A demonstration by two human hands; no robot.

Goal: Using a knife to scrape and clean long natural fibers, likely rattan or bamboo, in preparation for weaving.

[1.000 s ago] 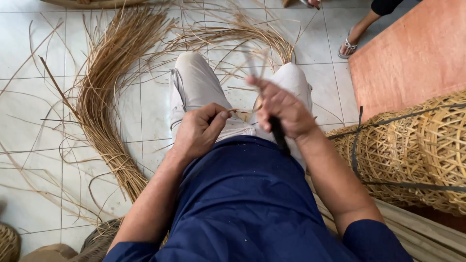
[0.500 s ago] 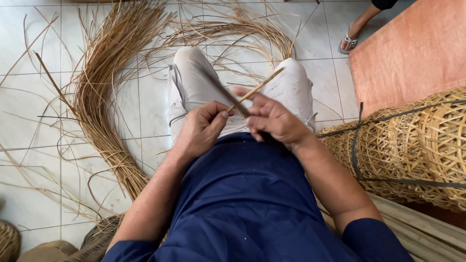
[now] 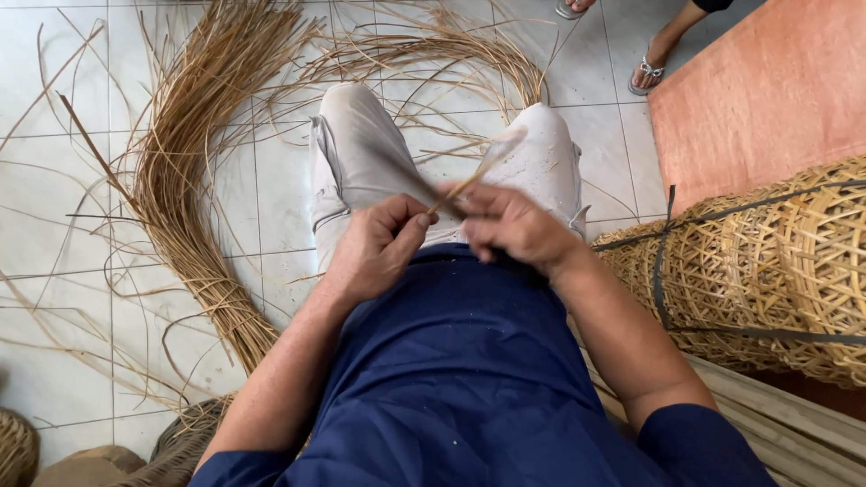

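I sit with my knees in pale trousers over a tiled floor. My left hand (image 3: 374,248) pinches the near end of a thin rattan strip (image 3: 483,167) that points up and right over my lap. Close beside it, my right hand (image 3: 510,225) grips a dark-handled knife (image 3: 424,185). Its blurred blade lies across the strip just above my left thumb. Both hands hover over my thighs, nearly touching.
A long curved bundle of rattan strands (image 3: 194,162) sweeps along the floor at left and round my knees. Woven cane baskets (image 3: 767,271) tied with dark straps lie at right, beside an orange board (image 3: 767,90). Another person's sandalled foot (image 3: 648,68) stands at top right.
My right hand came down from a raised position to meet my left hand, bringing the knife blade onto the strip. The strip's free end now wavers, blurred.
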